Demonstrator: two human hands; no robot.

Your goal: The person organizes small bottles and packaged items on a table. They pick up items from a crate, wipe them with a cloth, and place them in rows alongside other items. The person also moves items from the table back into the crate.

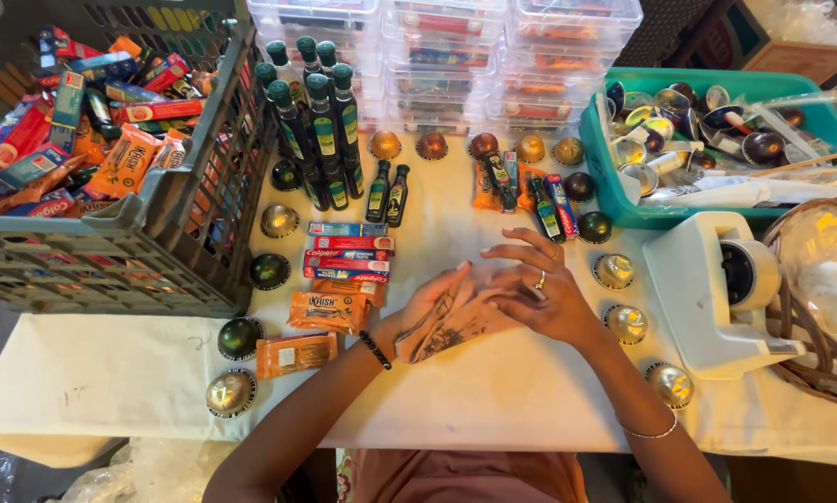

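My left hand (442, 321) lies palm-up, fingers together; right hand (540, 289) fingers spread over it, holding nothing. Sleeve sweep could knock gold capsule (625, 323) at 3 o'clock.

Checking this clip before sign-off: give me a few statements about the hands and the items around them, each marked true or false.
1. The right hand lies over the left hand. True.
2. The left hand grips one of the small dark bottles. False: both hands hold no bottle; the bottles stand further up the table.
3. The grey crate holds packets and boxes. True.
4. The teal bin sits at the left edge. False: it is at the upper right, beside the white device.
5. A stack of flat boxes lies just beyond the left hand. True.
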